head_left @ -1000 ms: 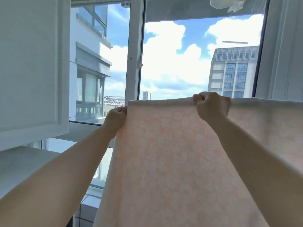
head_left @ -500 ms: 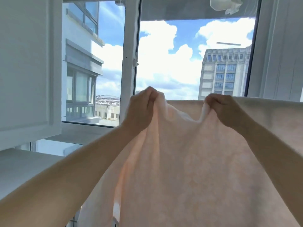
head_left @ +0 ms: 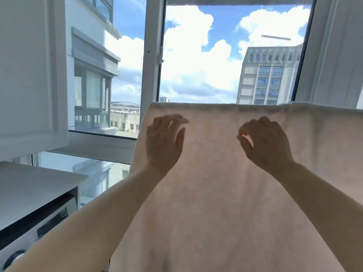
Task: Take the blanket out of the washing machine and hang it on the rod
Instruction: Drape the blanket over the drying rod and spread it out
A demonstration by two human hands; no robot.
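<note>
Nearest the camera, two bare forearms rise from the lower corners of the head view. At lower left stands the washing machine (head_left: pixel 29 240), its dark control strip and a round knob showing beneath a white countertop (head_left: pixel 35 185).

The left hand (head_left: pixel 164 142) is raised in front of the blanket (head_left: pixel 216 193) with its fingers spread and nearly straight, motion-blurred at the tips, gripping nothing; whether the palm touches the cloth cannot be told. The right hand (head_left: pixel 265 143) is also in front of the cloth, fingers loosely curled, thumb and forefinger tips close together; whether they pinch any fabric cannot be told.

The pale pink blanket hangs as a flat, backlit sheet filling the lower centre and right. Its upper fold runs level across the view just above both hands, and the sheet hides whatever carries it.

At upper left a white cabinet door (head_left: pixel 29 71) overhangs the countertop. Behind the blanket is the window (head_left: pixel 153 55), its white upright frame left of centre. Beyond the glass stand a white apartment block (head_left: pixel 92 61) at left and a grey multi-storey building (head_left: pixel 269 75) at right, under blue sky with cumulus clouds.
</note>
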